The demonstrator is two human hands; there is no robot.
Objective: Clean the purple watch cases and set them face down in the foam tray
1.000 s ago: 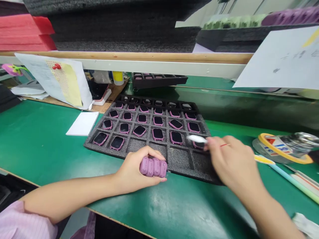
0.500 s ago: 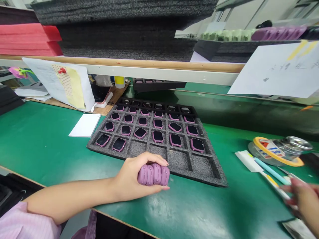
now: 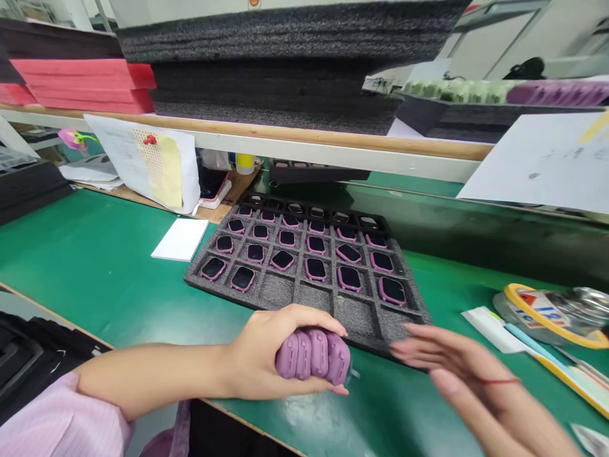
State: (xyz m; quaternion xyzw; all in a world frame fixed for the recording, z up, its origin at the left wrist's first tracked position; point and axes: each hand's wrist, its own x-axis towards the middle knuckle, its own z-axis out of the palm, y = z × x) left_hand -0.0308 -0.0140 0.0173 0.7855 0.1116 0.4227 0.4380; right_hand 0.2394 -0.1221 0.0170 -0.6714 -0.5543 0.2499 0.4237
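Observation:
My left hand (image 3: pixel 266 352) grips a stack of several mauve rubbery watch cases (image 3: pixel 314 358) against the green bench, just off the tray's near edge. A dark grey foam tray (image 3: pixel 356 320) lies ahead, with pink-rimmed, black-faced watch bodies (image 3: pixel 315 270) sitting in its cells. My right hand (image 3: pixel 469 387), blurred, hovers beside the tray's near right corner. Its fingers are spread and nothing shows in them.
At the right lie a round tin with a yellow rim (image 3: pixel 554 315) and a white strip with a blue-handled tool (image 3: pixel 504 333). A white card (image 3: pixel 181 239) sits left of the tray. Another foam tray (image 3: pixel 314 171) stands behind a rail, beneath stacked foam sheets.
My right hand has moved left from the tools at the right edge to the tray's near right corner. My left hand still grips the stack, and the view has shifted slightly.

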